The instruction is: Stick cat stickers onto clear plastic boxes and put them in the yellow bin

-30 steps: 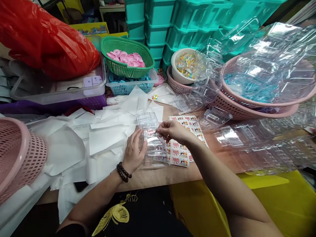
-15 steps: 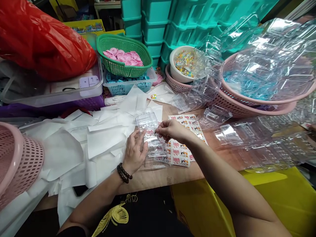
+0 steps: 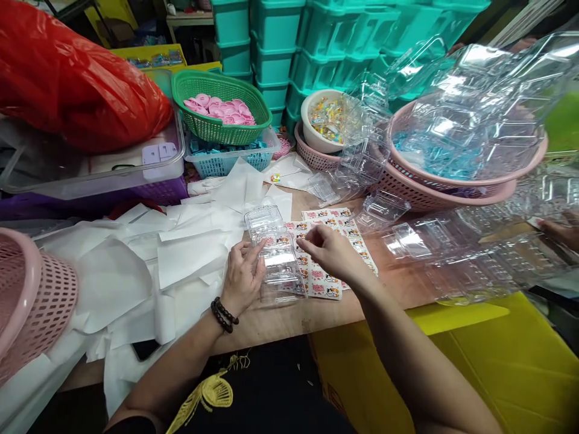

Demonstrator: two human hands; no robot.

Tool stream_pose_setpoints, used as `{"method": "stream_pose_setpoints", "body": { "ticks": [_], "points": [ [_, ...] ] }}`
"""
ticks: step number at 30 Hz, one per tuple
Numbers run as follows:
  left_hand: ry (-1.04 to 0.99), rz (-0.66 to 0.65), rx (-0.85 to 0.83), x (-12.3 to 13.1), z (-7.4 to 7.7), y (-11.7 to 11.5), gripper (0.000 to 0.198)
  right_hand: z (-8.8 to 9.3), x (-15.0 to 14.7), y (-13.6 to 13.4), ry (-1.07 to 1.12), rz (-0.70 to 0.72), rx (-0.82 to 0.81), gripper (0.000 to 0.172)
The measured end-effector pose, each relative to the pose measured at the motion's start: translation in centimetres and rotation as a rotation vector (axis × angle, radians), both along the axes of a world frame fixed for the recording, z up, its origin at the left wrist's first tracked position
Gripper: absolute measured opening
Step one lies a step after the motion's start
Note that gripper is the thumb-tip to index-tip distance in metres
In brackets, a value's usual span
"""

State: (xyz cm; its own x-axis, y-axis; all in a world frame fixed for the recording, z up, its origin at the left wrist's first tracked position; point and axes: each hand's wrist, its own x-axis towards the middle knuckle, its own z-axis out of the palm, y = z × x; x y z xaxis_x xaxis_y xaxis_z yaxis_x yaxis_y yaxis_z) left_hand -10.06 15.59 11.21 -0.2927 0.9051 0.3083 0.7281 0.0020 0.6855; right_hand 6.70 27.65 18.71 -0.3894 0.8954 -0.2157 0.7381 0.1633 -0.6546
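A clear plastic clamshell box lies unfolded on the table in front of me, a sticker with a pink print and a cartoon cat across it. My left hand grips the box by its left edge, index finger resting on the sticker's left end. Just right of the box, my right hand hovers over sticker sheets printed with cats and pink lettering. Its thumb and index finger are parted, with nothing visible between them; the other fingers are curled. The box overlaps the sheets' left side.
White backing papers cover the table's left. Behind are a green basket of pink pieces and a white bowl of small packets. Pink baskets and clear boxes crowd the right. Another person's hand shows at far right.
My right hand has let go of the sticker's right end and moved right, away from the box. The sticker stays on the box. My left hand keeps its place there.
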Motion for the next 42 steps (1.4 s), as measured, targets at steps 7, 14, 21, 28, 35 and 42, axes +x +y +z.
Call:
{"method": "stream_pose_setpoints", "body": {
  "ticks": [7,14,21,28,35,42],
  "points": [
    [-0.201,0.016,-0.016,0.5,-0.6,-0.1,0.041,-5.3,0.3,-3.8,0.546,-0.201,-0.146,0.035],
    [-0.258,0.034,-0.049,1.0,-1.2,-0.3,0.046,-5.7,-0.2,-4.7,0.605,-0.318,-0.191,0.039],
    [-0.259,0.045,-0.072,0.8,-0.7,-0.1,0.046,-6.0,-0.8,-5.6,0.541,-0.301,-0.186,0.055],
    [-0.324,0.031,-0.099,-0.4,-0.2,-0.6,0.043,-4.5,2.3,-4.7,0.365,-0.377,-0.034,0.042],
    [-0.071,0.037,0.044,0.7,1.4,-1.6,0.041,-4.4,4.1,-3.2,-0.243,-0.527,0.037,0.048],
    [0.169,-0.213,0.096,2.2,2.1,-3.5,0.041,-4.5,4.6,-2.6,-0.011,-0.606,0.08,0.013]
  ]
}}
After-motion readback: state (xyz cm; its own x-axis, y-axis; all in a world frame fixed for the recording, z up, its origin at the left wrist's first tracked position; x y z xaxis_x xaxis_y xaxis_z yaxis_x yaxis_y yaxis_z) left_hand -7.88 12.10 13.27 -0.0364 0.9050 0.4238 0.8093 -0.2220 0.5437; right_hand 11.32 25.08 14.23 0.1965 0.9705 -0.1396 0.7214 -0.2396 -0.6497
